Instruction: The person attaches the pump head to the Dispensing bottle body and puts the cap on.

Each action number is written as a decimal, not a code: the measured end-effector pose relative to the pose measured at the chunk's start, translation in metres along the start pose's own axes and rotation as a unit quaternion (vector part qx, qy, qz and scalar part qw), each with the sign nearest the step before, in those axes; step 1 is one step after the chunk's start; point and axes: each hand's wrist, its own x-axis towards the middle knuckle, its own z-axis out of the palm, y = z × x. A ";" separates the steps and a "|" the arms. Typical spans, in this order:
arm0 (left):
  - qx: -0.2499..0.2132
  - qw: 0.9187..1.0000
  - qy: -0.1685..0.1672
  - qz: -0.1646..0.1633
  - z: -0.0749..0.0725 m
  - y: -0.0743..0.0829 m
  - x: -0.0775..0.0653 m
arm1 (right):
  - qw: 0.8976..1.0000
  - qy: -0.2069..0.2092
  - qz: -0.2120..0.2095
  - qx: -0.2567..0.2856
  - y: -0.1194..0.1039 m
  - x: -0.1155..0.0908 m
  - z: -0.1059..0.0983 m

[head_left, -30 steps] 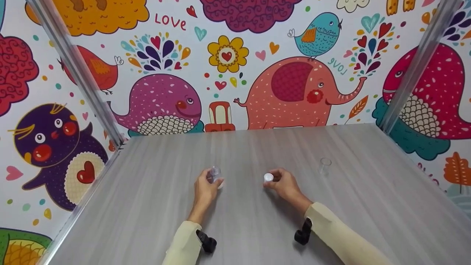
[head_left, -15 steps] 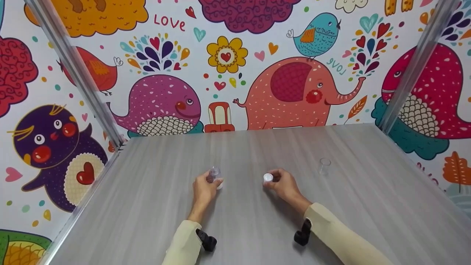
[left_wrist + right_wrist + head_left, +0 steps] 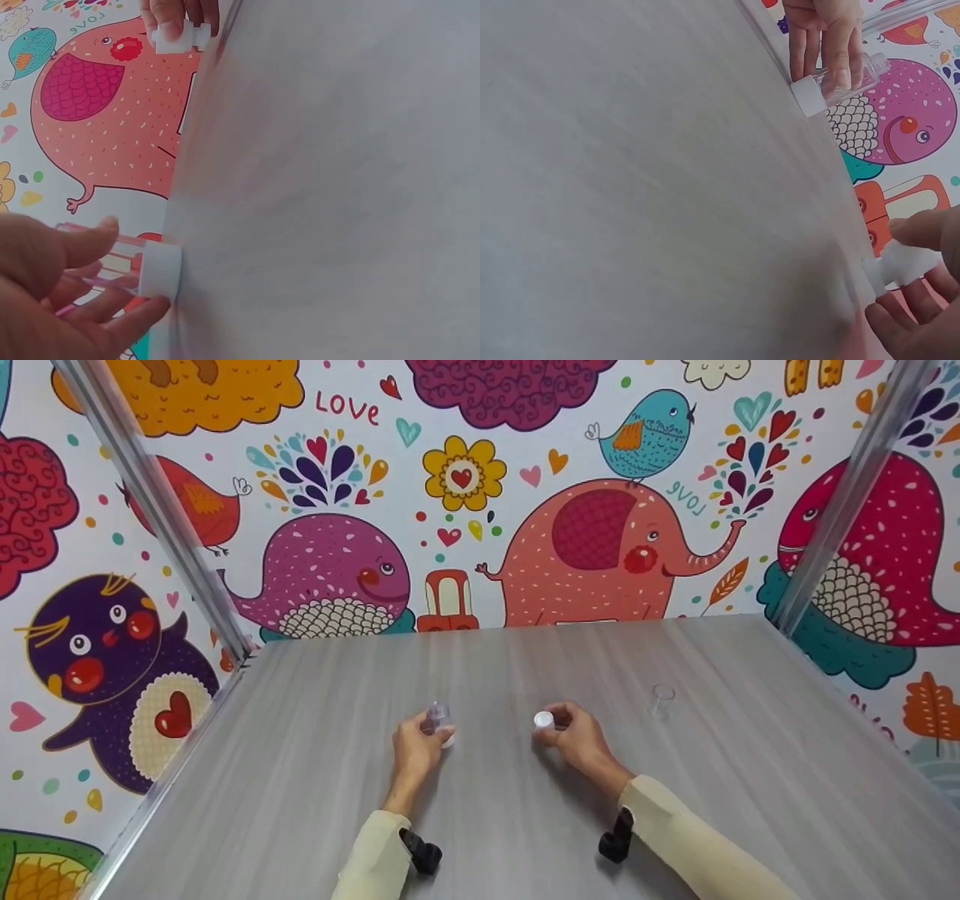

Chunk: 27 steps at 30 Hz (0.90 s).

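Note:
My left hand [image 3: 417,746] grips a small clear bottle [image 3: 440,714] with a white base band [image 3: 161,271], standing on or just over the table. In the right wrist view the bottle's narrow open neck [image 3: 879,64] points away from the white band. To the right, my right hand [image 3: 581,735] pinches a small white cap-like piece [image 3: 544,721] between thumb and fingers. That piece has a wide white part [image 3: 911,262] and a narrower end [image 3: 876,276] toward the table. A gap of table separates the two hands.
A clear, cup-like cylinder [image 3: 661,702] stands on the wood-grain table [image 3: 495,825], right of my right hand. Metal posts [image 3: 840,510] and a cartoon-printed wall [image 3: 465,532] border the table's back and sides.
My right hand has shifted very slightly left with the white piece, which tilts a little more. My left hand keeps its hold on the bottle, nearly still.

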 end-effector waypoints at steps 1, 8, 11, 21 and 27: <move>0.000 1.000 -0.001 -0.001 0.000 0.000 0.000 | 1.000 0.000 -0.001 0.001 0.000 0.000 0.000; 0.014 1.000 0.001 -0.011 -0.001 0.001 0.000 | 1.000 0.012 -0.010 0.006 -0.003 0.001 0.003; 0.021 1.000 0.002 -0.013 -0.002 0.002 0.001 | 1.000 0.013 -0.015 0.003 -0.005 0.002 0.004; 0.021 1.000 -0.004 -0.015 -0.002 0.002 0.000 | 0.999 0.015 -0.033 0.009 -0.011 0.001 0.005; 0.014 1.000 0.000 -0.014 -0.001 0.002 -0.001 | 0.999 0.012 -0.037 0.010 -0.012 0.002 0.006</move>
